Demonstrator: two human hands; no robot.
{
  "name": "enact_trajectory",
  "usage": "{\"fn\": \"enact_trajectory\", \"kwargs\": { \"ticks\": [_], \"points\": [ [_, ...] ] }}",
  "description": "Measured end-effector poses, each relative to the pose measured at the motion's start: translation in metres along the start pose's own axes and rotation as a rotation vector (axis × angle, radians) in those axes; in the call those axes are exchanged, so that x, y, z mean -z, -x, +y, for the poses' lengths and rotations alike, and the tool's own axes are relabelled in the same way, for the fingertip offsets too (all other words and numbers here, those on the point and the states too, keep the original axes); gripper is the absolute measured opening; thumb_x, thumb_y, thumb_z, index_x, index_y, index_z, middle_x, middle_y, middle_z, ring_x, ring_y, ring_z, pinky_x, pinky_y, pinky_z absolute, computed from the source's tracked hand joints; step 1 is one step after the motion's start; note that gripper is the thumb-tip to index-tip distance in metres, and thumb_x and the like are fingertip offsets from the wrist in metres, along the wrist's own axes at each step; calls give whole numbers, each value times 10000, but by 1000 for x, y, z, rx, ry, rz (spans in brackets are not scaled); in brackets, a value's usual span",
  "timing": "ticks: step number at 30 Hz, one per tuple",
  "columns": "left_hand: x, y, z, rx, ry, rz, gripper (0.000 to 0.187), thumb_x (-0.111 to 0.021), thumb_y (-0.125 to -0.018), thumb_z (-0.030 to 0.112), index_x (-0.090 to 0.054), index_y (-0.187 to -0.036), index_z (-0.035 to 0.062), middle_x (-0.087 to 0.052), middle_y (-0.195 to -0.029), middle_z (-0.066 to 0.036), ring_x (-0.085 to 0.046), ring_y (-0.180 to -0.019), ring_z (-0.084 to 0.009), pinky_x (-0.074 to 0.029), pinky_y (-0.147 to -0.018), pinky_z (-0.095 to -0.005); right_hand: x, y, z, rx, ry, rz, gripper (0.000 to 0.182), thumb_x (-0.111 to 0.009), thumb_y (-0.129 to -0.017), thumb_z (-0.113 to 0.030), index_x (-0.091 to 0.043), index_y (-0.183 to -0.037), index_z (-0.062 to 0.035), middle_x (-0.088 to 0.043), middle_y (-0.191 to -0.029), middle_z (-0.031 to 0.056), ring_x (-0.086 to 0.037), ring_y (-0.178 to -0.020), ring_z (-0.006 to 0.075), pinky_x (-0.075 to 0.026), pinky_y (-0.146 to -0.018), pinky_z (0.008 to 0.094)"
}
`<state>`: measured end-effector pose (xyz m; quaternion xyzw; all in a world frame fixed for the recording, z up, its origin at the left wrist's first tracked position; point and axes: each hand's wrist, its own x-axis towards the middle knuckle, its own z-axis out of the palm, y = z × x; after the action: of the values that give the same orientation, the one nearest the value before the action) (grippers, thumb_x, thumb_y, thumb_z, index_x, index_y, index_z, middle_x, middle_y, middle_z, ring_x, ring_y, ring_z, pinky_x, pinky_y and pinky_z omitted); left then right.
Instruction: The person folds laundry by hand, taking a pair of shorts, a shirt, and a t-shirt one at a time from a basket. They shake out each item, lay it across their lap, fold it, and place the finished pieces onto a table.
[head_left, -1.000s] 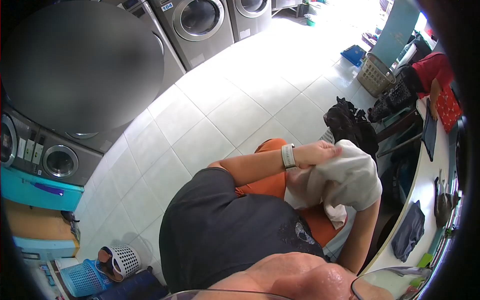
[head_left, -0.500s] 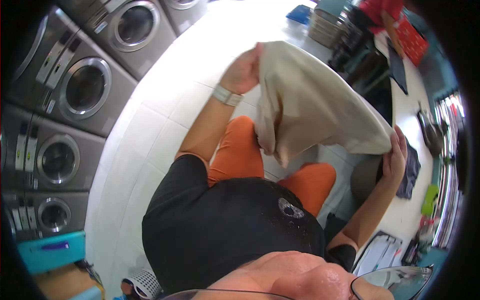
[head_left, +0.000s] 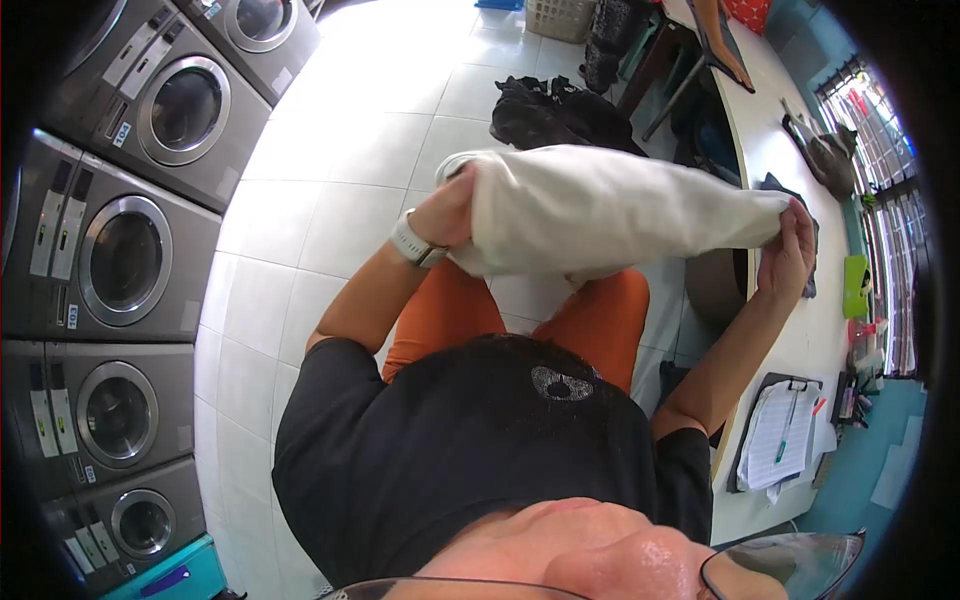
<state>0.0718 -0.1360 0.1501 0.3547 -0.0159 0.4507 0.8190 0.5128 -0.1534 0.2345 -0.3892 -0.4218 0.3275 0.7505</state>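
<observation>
Two hands, one off-white cloth [head_left: 600, 210] — held up in the air between them, in front of the seated person's orange-clad knees [head_left: 612, 312]. Left hand [head_left: 447, 212], white watch [head_left: 411, 240] at its wrist: closed on the cloth's left end; part of the grip is hidden behind fabric. Right hand [head_left: 789, 245]: thumb and fingers pinch the opposite end.

Key relation: the cloth's long axis runs crosswise, left to right, nearly level from hand to hand. It lies to the right of the left hand and to the left of the right hand. The broad end is at the left; the fabric narrows towards the right pinch. Lower edge slightly blurred.

The right hand is the nearer to the pale surface [head_left: 805, 340], where dark fabric [head_left: 812, 268] lies partly behind it and a clipboard [head_left: 780, 432] sits nearer the body. The left hand is on the floor side, well apart. Beyond the cloth, a dark heap [head_left: 560, 112] stands on the tiles. A co-worker's hand [head_left: 733, 68] rests at the surface's far end.
</observation>
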Motion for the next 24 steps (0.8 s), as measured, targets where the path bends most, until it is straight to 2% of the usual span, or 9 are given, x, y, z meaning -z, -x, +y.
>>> {"fn": "enact_trajectory", "kwargs": {
  "ticks": [2,6,8,10,15,18,20,22,24],
  "points": [
    [-25,-20,2,32,-409,310,472,-400,-964,329,-425,-1268,-30,-509,-1249,-144,-477,-1172,-243,-371,-997,-393,3,3,7,-22,39,44,165,-556,-883,-53,-605,-1034,-9,-628,-972,92,-589,-887,147,-470,-814,263],
    [-24,-35,19,0,-74,144,543,-368,-962,375,-381,-1298,-52,-475,-1290,-178,-438,-1216,-275,-301,-1047,-425,25,9,18,-49,396,26,190,-534,-875,-103,-642,-1013,-29,-637,-942,94,-576,-882,161,-460,-786,273],
    [-32,-42,21,45,-28,70,575,-375,-956,388,-365,-1301,-72,-464,-1301,-181,-437,-1217,-286,-297,-1047,-417,2,27,10,322,1453,7,229,-570,-837,-191,-657,-1017,-79,-633,-948,124,-560,-928,233,-450,-817,330],
    [-39,-50,10,95,50,32,586,-378,-952,397,-360,-1305,-71,-460,-1306,-180,-433,-1221,-283,-299,-1044,-414,-65,55,4,574,1267,-165,253,-597,-800,-210,-658,-1034,-136,-609,-1019,130,-513,-1043,285,-410,-882,381],
    [-51,-67,1,247,86,-85,527,-402,-952,388,-414,-1286,-19,-514,-1252,-129,-503,-1145,-217,-381,-982,-365,-164,103,51,429,624,-524,459,-539,-823,-10,-459,-1254,-145,-572,-1003,118,-546,-963,300,-436,-824,380],
    [-47,-69,6,114,-337,-54,500,-424,-952,362,-418,-1281,-15,-543,-1205,-104,-520,-1113,-187,-397,-964,-347,-164,76,57,465,724,-644,412,-532,-832,-3,-498,-1216,-147,-562,-944,98,-577,-860,292,-469,-733,346],
    [-45,-64,16,113,-413,-34,455,-465,-946,308,-442,-1263,-17,-566,-1159,-90,-524,-1098,-167,-411,-948,-322,-167,65,44,500,811,-676,358,-558,-818,-9,-548,-1150,-145,-548,-892,77,-589,-761,268,-486,-650,322],
    [-41,-57,31,241,-907,-107,401,-497,-936,259,-492,-1222,-22,-585,-1123,-88,-542,-1068,-164,-427,-930,-300,-167,51,30,781,998,-702,331,-588,-792,-25,-579,-1100,-146,-540,-877,72,-590,-732,247,-492,-630,314],
    [-39,-49,46,234,-985,-129,323,-521,-925,205,-549,-1151,-24,-604,-1086,-88,-574,-1008,-159,-460,-884,-289,-173,42,12,815,973,-714,329,-598,-774,-28,-597,-1078,-154,-538,-861,60,-592,-710,231,-495,-611,306]
  ]
}}
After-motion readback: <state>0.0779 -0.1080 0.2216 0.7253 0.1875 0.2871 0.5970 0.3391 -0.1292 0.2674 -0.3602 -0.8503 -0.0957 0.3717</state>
